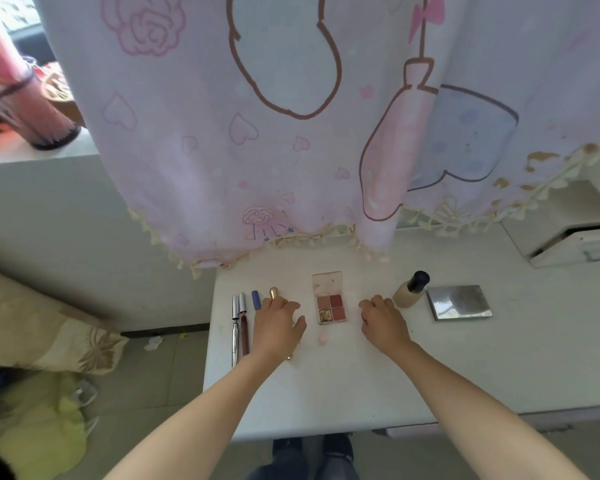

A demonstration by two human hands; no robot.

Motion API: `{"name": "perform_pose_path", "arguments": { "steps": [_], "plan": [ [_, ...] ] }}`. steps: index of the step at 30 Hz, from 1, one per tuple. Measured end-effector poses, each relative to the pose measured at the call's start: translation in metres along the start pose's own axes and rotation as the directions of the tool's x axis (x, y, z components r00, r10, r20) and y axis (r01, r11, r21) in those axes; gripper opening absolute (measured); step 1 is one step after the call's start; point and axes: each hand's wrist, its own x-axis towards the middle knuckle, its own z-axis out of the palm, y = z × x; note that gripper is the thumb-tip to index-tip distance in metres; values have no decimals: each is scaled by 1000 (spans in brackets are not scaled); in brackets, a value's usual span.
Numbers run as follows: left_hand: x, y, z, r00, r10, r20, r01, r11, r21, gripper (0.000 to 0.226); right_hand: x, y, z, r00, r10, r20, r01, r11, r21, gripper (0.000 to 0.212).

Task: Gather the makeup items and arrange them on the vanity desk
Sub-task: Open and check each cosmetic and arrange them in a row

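Fingers of the left hand: bent down over a gold-capped tube, thumb spread out to the right. The tube's gold tip shows just past the knuckles, and a gold glint shows at the wrist. Judged: the tube runs under the palm. Cannot tell whether it is lifted or lying flat.

Right hand: fingers loosely curled, knuckles just beside the base of the foundation bottle; contact not clear. Reddish spot at the thumb side; cannot tell whether it is a small held item, so the grip is unresolved.

Key relation: the tube's long axis points away from the person, parallel to the row to its left, which is blue-capped tube, dark red pencil, then silver pen. The tube sits at the right end of that row, near the blue cap. Judged: the coming move sets it straight in line, so only a small nudge is needed.

Outward: the open eyeshadow palette lies between the two hands, lid away from the person. A small pink piece lies nearer the person, closer to the left thumb than to the right hand. The silver compact lies just right of the bottle. All are on the white tabletop, below the hanging cloth.
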Motion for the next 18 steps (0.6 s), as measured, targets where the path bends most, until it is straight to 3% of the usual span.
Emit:
{"name": "perform_pose_path", "arguments": {
  "steps": [4, 9, 14, 18],
  "plan": [
    [-7, 4, -2, 999, 22, -41, -26, 996, -87, 34, -25, 2, -5, 993, 108, -52, -94, 971, 220, 23],
    [-12, 29, -11, 982, 183, -38, -186, 937, -295, 41, -61, -12, -69, 994, 59, -91, -3, 853, 523, 43],
    [-21, 64, -17, 930, 365, -38, -342, 826, -448, 64, -90, -18, -129, 986, 72, -153, 31, 811, 585, 34],
    [-30, 83, -17, 930, 337, -145, -359, 753, -551, 66, -97, -13, -145, 986, -2, -167, 109, 763, 637, 18]
  ]
}}
